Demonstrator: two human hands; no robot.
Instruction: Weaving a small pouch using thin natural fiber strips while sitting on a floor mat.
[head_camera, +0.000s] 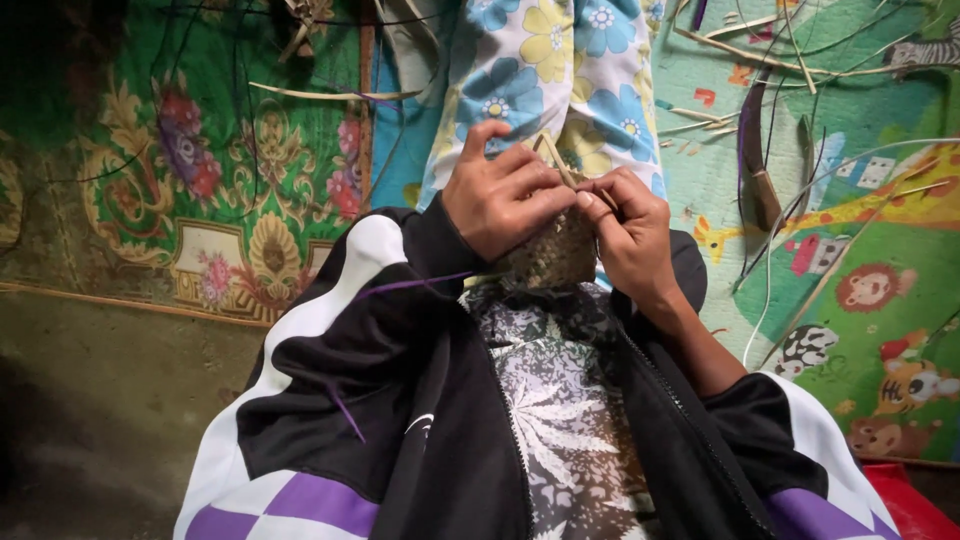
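1. Your left hand (500, 195) and right hand (630, 235) meet in front of your chest, above your lap.
2. Between them sits the weave (555, 250): a small, rounded piece of tan-brown plaited strips, partly hidden by both hands.
3. A pale strip (556, 158) rises from the weave, long axis tilted up and to the left.
4. Left fingers are clenched on the weave, index finger raised.
5. Right fingers pinch the strip near its base.
6. Loose strips (740, 50) lie on the mat (860, 110) beyond.
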